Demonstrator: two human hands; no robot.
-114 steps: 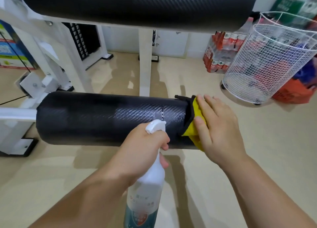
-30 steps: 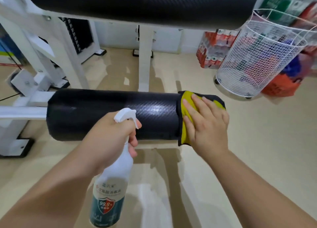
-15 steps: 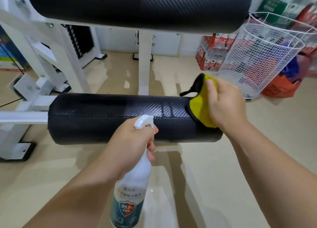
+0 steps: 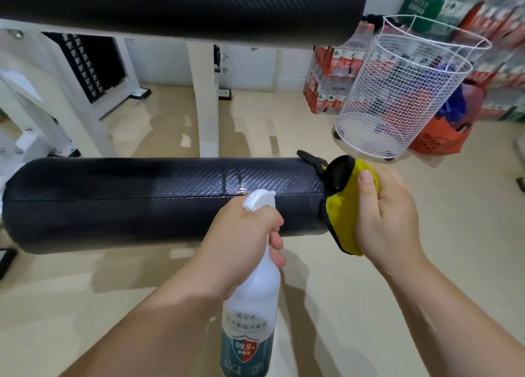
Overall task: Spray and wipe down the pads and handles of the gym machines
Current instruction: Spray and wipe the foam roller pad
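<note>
My right hand (image 4: 389, 217) gripped the yellow cloth (image 4: 339, 226) over the roller pad (image 4: 142, 203)'s end, my left hand (image 4: 241, 243) clasped the spray bottle (image 4: 250, 305) before it; the pad's wet streaks (image 4: 230, 185) seemingly awaited wiping

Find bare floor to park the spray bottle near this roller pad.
Bare floor right of the roller pad, in front of the wire basket; also between the white post and the basket. Crowded: bottled-water packs and orange bag flank the basket, machine frame at left.

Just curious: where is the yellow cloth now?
In the head view, the yellow cloth is right of centre, held by the right hand at the right end of the lower pad.
</note>
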